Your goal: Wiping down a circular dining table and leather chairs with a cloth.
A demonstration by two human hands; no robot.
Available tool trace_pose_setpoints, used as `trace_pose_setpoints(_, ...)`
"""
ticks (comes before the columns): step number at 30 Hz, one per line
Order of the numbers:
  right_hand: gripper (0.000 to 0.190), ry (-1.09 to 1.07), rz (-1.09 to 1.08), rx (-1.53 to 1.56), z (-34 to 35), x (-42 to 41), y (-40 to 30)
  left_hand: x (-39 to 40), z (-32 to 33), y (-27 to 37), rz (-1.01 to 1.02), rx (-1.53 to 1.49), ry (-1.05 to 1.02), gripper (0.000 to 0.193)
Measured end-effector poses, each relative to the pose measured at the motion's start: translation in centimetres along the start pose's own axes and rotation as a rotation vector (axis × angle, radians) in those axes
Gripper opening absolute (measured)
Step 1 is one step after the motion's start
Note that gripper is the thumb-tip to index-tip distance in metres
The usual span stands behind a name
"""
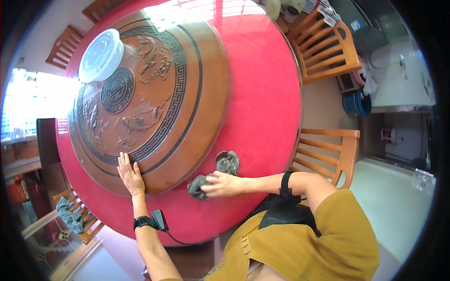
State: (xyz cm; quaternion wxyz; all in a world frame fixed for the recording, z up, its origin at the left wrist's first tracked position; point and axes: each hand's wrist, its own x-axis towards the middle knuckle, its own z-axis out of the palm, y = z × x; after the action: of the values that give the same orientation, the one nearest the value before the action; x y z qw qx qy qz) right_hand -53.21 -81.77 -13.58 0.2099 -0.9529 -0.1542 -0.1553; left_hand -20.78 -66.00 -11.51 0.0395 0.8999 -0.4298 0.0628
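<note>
My left hand (130,175) lies flat, fingers spread, on the rim of a carved wooden lazy Susan (211,116) with fish reliefs. My right hand (225,184) grips a dark grey cloth (198,188) on the red tabletop (260,105), close to the lazy Susan's edge. Another dark, crumpled cloth (228,163) lies just beyond the right hand. A round, translucent plastic container with a lid (100,56) sits on the far left part of the lazy Susan.
Wooden chairs stand around the table, one at the right (323,154) and another at the upper right (327,49). A checked cloth (70,216) hangs on the lower left chair. A blue bucket (357,103) stands beyond the right side.
</note>
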Motion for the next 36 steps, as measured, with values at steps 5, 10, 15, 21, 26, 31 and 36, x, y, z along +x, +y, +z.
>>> trace_pose_setpoints(5,0.022,0.073,0.119,0.068,-1.0,-2.1,2.5,-1.2,0.4,2.0,-0.164,-0.106,0.111,0.048)
trace_pose_setpoints(10,0.023,0.16,0.372,-0.294,-6.6,-8.5,12.4,-1.2,-0.4,19.3,0.191,-0.467,0.172,0.044)
trace_pose_setpoints(15,0.03,0.288,0.584,-0.457,-11.4,-8.7,22.9,-2.6,2.3,27.6,0.728,-0.673,-0.107,0.048)
trace_pose_setpoints(21,0.033,0.335,0.769,-0.521,-13.3,-6.6,31.0,-2.0,4.0,29.9,0.528,-0.51,-0.199,0.048)
trace_pose_setpoints(26,0.036,0.327,0.907,-0.521,-13.4,-2.9,36.5,-2.3,3.7,29.8,0.517,-0.508,-0.213,0.054)
trace_pose_setpoints(31,0.036,0.347,0.979,-0.586,-13.9,0.0,42.2,-2.5,3.8,29.7,0.51,-0.443,-0.198,0.05)
trace_pose_setpoints(36,0.034,0.289,0.977,-0.479,-15.3,0.4,45.3,-2.2,3.7,29.7,0.481,-0.495,-0.191,0.048)
